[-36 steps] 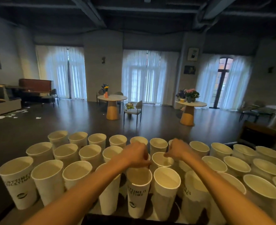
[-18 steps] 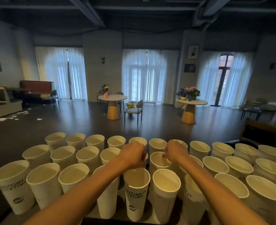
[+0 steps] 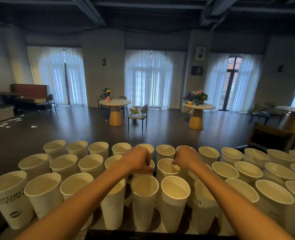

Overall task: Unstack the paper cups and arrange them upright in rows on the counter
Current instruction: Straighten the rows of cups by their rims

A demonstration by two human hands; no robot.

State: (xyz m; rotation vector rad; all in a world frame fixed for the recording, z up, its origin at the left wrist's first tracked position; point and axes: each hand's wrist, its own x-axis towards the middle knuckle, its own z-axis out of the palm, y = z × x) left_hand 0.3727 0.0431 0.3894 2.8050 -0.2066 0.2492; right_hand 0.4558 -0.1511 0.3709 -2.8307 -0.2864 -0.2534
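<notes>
Paper cups unmoved; both hands, left and right, stay put, fingers curled, grip unclear.

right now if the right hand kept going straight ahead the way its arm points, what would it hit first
Probably the back-row cup right behind the right hand, whose knuckles already overlap its rim in this view. Depth is unclear, so it may pass just above. Beyond that cup lies only open floor.

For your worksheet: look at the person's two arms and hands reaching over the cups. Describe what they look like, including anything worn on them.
Both forearms are bare from the bottom edge of the frame up to the wrists; no sleeves show. The left hand and right hand wear no gloves. No watch, bracelet or ring is visible on either, though the fingers are largely turned away from the camera.
</notes>
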